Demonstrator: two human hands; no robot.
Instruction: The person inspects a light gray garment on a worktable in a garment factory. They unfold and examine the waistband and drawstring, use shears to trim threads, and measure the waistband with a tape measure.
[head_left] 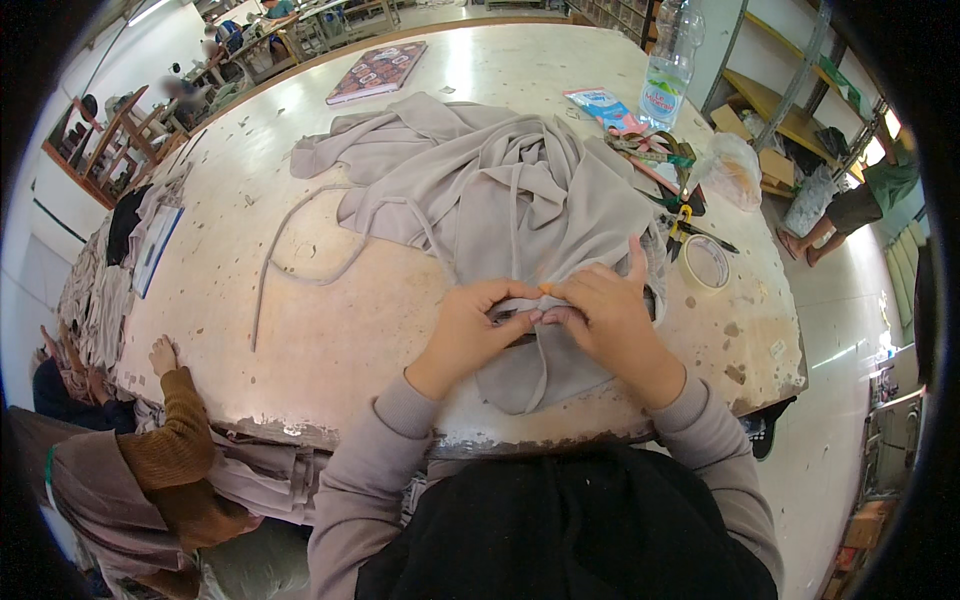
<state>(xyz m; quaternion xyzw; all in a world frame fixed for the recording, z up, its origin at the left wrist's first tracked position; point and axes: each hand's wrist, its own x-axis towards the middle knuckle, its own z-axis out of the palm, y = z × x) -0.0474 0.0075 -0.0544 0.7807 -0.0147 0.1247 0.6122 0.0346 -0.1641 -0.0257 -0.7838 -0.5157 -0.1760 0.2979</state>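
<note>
A grey-beige garment [480, 175] lies heaped on the table in front of me, with thin cords of the same fabric trailing from it. My left hand [470, 328] pinches an edge of the garment between thumb and fingers. Close against it, my right hand [605, 315] pinches the same edge, thumb and fingertips together and one finger raised. The fingertips of both hands nearly meet, and a small orange spot shows between them. Below the hands a flap of the fabric hangs toward the table's front edge. One long cord [268, 268] curves out to the left.
Right of the garment are a roll of tape [706, 262], yellow-handled snips [682, 222], a measuring tape [655, 150], a plastic bag [733, 168] and a water bottle [668, 75]. A patterned book [378, 72] lies at the back. A co-worker's hand [163, 355] rests at the table's left edge.
</note>
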